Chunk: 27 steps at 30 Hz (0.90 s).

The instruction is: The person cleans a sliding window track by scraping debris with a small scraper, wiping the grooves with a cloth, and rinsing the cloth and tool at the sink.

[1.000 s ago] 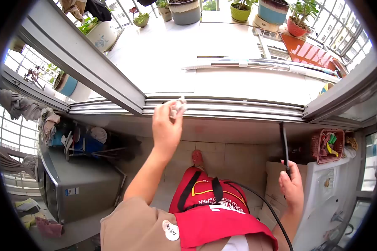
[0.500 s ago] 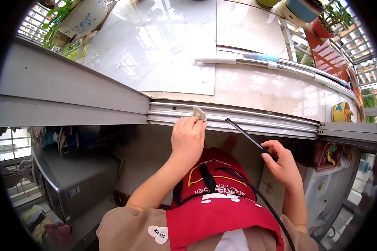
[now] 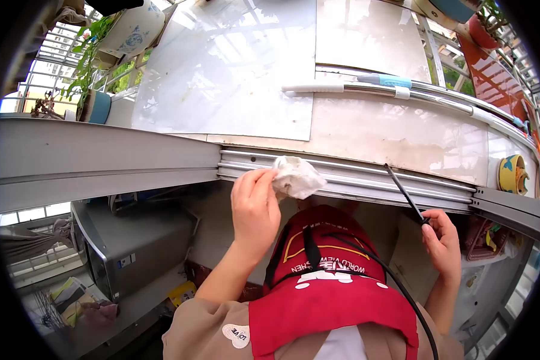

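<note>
Between the fingers of my left hand (image 3: 255,207) is a crumpled whitish cloth (image 3: 298,177) with grey smudges, spread over the metal window track (image 3: 366,177). My right hand (image 3: 443,240) grips a thin black rod (image 3: 405,193) near its lower end. The rod slants up and left, its tip at the upper edge of the track. A black cable (image 3: 396,279) runs down across the red apron (image 3: 330,300).
Beyond the track lie a white panel (image 3: 228,72) and a long pole (image 3: 426,98) on the ledge. Potted plants stand at both sides, including a yellow pot (image 3: 510,174). A grey appliance (image 3: 138,240) sits at lower left.
The cloth now shows more of its surface, opened out in my left hand. My right hand and the rod have moved to the right along the track. The view has shifted slightly.
</note>
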Each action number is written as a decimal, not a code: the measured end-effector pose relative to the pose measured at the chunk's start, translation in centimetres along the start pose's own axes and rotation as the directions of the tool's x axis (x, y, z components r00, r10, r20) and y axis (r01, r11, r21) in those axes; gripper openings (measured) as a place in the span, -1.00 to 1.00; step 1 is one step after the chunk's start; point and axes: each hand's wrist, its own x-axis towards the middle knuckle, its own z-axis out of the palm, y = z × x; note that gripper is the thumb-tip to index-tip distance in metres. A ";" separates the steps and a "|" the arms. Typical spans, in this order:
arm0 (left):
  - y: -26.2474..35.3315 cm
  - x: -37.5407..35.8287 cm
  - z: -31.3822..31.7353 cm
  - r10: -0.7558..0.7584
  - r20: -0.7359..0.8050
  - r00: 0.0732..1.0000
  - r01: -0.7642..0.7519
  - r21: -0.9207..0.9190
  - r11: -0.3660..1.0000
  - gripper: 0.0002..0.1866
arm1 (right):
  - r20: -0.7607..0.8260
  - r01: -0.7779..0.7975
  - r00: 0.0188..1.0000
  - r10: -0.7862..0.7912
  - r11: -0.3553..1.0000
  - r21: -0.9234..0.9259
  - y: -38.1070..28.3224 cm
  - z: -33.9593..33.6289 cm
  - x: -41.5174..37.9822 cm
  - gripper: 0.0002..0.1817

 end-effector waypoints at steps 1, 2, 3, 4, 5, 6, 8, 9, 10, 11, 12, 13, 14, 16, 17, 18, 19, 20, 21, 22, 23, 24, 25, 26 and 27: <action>-2.2 -0.3 -0.9 -0.020 0.007 1.000 0.019 0.158 0.987 -0.79 | 0.000 -0.005 1.000 0.005 1.000 0.007 0.0 0.0 0.1 -0.80; -3.6 -0.4 -1.6 -0.019 0.030 0.999 0.008 0.324 0.946 -0.79 | 0.017 -0.004 1.000 0.003 1.000 0.023 -0.1 -0.1 0.2 -0.80; -5.0 -0.4 -1.7 0.006 0.042 0.999 -0.024 0.442 0.896 -0.85 | 0.029 -0.005 1.000 0.004 0.999 0.037 -0.3 -0.2 0.3 -0.80; -6.7 -0.6 -1.2 -0.049 0.139 0.989 -0.033 0.532 0.846 -0.90 | 0.047 0.010 0.999 -0.012 0.999 0.030 -0.3 -0.3 0.3 -0.79; -7.7 -0.8 -0.6 -0.113 0.226 0.967 -0.052 0.616 0.786 -0.93 | 0.036 0.002 0.999 -0.003 1.000 0.028 -0.3 -0.4 0.3 -0.79; -7.9 -1.0 0.0 -0.108 0.232 0.967 -0.058 0.608 0.792 -0.93 | 0.038 0.003 0.999 -0.004 1.000 0.010 -0.3 -0.6 0.3 -0.79; -7.7 -0.6 0.8 -0.129 0.228 0.965 -0.068 0.693 0.718 -0.94 | -0.002 -0.014 1.000 0.014 1.000 0.015 -0.3 -0.9 -0.2 -0.79; -7.2 -0.5 1.1 -0.118 0.234 0.965 -0.079 0.689 0.721 -0.94 | -0.013 -0.018 1.000 0.018 1.000 0.021 0.0 -1.1 -0.4 -0.79; -6.4 -0.6 1.5 -0.074 0.256 0.964 -0.117 0.654 0.748 -0.92 | -0.029 -0.016 0.999 0.017 0.999 0.034 0.5 -1.3 -0.7 -0.79; -5.5 -0.7 2.0 -0.037 0.267 0.963 -0.142 0.621 0.771 -0.90 | -0.037 -0.006 0.999 0.008 0.999 0.042 0.8 -1.3 -0.6 -0.79; -1.9 -0.9 3.3 0.016 0.304 0.953 -0.175 0.506 0.845 -0.89 | -0.048 -0.027 0.998 0.029 0.998 0.052 1.2 -1.6 -1.5 -0.79; 1.9 -0.8 5.1 0.082 0.322 0.943 -0.208 0.381 0.901 -0.87 | -0.076 -0.028 0.997 0.031 0.999 0.045 1.7 -2.1 -2.0 -0.79; 3.0 -1.0 5.8 0.093 0.326 0.941 -0.205 0.327 0.923 -0.87 | -0.087 -0.023 0.996 0.025 0.999 0.023 1.9 -2.1 -2.0 -0.79; 4.5 -0.7 6.4 0.128 0.341 0.931 -0.224 0.260 0.939 -0.87 | -0.104 -0.041 0.994 0.045 0.998 0.041 2.2 -2.4 -2.8 -0.79; 4.7 -0.6 6.6 0.174 0.360 0.917 -0.217 0.083 0.973 -0.89 | -0.099 -0.052 0.994 0.057 0.998 0.047 2.3 -2.4 -2.8 -0.79; 5.3 -0.2 6.8 0.242 0.376 0.895 -0.220 -0.101 0.970 -0.88 | -0.115 -0.053 0.992 0.060 0.997 0.060 2.6 -2.7 -3.4 -0.79; 5.0 0.0 6.6 0.249 0.378 0.892 -0.229 -0.098 0.968 -0.88 | -0.132 -0.056 0.989 0.066 0.995 0.081 2.9 -2.8 -3.7 -0.79; 3.9 0.0 6.0 0.243 0.311 0.919 -0.228 -0.086 0.970 -0.86 | -0.145 -0.061 0.987 0.074 0.994 0.092 3.0 -2.9 -3.8 -0.79; 2.6 0.4 4.8 0.249 0.257 0.934 -0.242 -0.059 0.968 -0.83 | -0.145 -0.061 0.986 0.078 0.991 0.119 3.2 -2.9 -4.0 -0.79; 1.3 0.3 3.4 0.202 0.261 0.944 -0.227 0.066 0.972 -0.84 | -0.158 -0.073 0.983 0.095 0.988 0.136 3.3 -3.1 -4.2 -0.79; -0.4 0.0 2.2 0.154 0.243 0.958 -0.200 0.176 0.964 -0.86 | -0.179 -0.079 0.978 0.103 0.988 0.133 3.4 -3.5 -4.3 -0.79; -2.8 -0.5 0.6 0.139 0.244 0.960 -0.206 0.276 0.939 -0.85 | -0.183 -0.070 0.979 0.093 0.989 0.130 3.6 -3.5 -4.3 -0.79; -4.7 -1.0 -0.5 0.118 0.245 0.962 -0.208 0.382 0.901 -0.85 | -0.170 -0.073 0.981 0.097 0.987 0.141 3.8 -3.1 -3.9 -0.79; -5.3 -1.3 -0.1 0.118 0.245 0.962 -0.208 0.382 0.901 -0.85 | -0.172 -0.066 0.981 0.087 0.990 0.123 3.7 -3.1 -3.9 -0.80; -5.8 -1.6 0.0 0.140 0.222 0.965 -0.209 0.330 0.921 -0.83 | -0.162 -0.056 0.984 0.073 0.993 0.107 3.5 -2.9 -3.6 -0.80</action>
